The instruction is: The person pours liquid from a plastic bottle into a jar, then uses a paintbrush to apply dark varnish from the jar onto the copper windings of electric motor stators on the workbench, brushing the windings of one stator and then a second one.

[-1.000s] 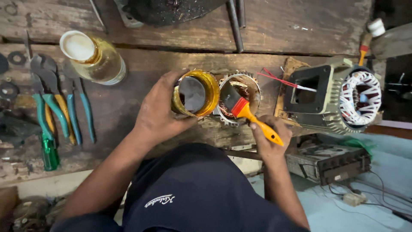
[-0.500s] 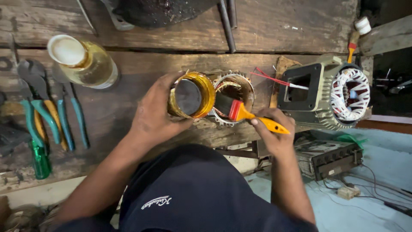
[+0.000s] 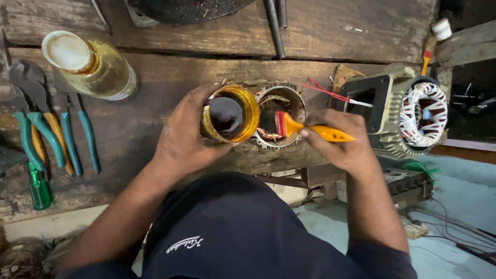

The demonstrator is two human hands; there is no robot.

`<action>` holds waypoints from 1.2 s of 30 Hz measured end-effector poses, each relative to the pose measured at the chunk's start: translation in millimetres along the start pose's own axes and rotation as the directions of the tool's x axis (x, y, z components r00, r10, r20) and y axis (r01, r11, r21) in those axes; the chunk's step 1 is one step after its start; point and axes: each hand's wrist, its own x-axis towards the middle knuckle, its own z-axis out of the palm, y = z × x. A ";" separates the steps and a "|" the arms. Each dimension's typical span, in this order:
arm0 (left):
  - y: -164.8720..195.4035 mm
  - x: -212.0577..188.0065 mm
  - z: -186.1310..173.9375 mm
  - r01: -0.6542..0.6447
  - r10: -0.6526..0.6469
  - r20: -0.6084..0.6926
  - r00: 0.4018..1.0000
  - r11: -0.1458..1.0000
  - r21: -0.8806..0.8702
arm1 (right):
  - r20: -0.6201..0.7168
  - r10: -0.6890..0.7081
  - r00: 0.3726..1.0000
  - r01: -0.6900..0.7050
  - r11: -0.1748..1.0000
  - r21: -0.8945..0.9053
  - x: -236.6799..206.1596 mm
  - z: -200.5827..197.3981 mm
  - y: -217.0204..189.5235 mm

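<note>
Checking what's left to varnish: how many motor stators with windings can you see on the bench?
2. One small stator sits at the bench edge under the brush, beside the held tin. One larger housed stator lies at the right end. Others may sit out of frame.

Bare bench (image 3: 155, 124) left of hands; pliers (image 3: 46, 134), bottle (image 3: 98, 67) farther left; motor housing (image 3: 398, 113) blocks right
</note>
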 end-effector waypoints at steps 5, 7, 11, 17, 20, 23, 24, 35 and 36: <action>0.7 0.1 0.3 -0.015 0.015 -0.009 1.000 1.000 0.013 | 0.086 0.030 0.996 -0.035 0.997 0.066 17.1 -5.1 -5.4; 1.4 -0.7 0.7 0.006 -0.006 0.000 1.000 0.999 0.036 | 0.090 0.035 0.995 -0.038 0.999 0.025 23.4 -4.1 -8.4; 0.9 -0.2 3.5 0.008 -0.008 0.004 1.000 1.000 0.017 | 0.133 -0.081 0.988 0.080 0.997 0.012 33.7 -4.0 -15.2; 0.8 -1.4 7.1 -0.009 0.009 0.018 1.000 1.000 -0.002 | 0.253 -0.138 0.958 0.130 0.990 0.046 49.6 -11.3 -17.1; 2.3 -2.4 8.8 0.008 -0.008 0.023 1.000 1.000 -0.006 | 0.283 -0.128 0.950 0.127 0.992 0.022 55.0 -13.6 -16.8; 4.0 -4.1 8.8 0.012 -0.012 0.028 1.000 1.000 -0.006 | 0.305 -0.058 0.950 0.055 0.998 0.019 54.9 -15.6 -19.5; 4.5 -5.0 8.6 0.005 -0.005 0.023 1.000 1.000 -0.007 | 0.323 -0.094 0.942 0.089 0.996 0.033 53.1 -17.7 -21.0; 11.0 -15.1 14.5 0.052 -0.051 -0.021 0.998 0.997 0.053 | 0.250 -0.097 0.963 0.063 0.988 0.140 27.6 -23.0 -0.7; 13.0 -16.4 16.5 0.058 -0.056 -0.031 0.998 0.996 0.061 | 0.235 -0.106 0.966 0.066 0.983 0.173 29.1 -22.4 5.4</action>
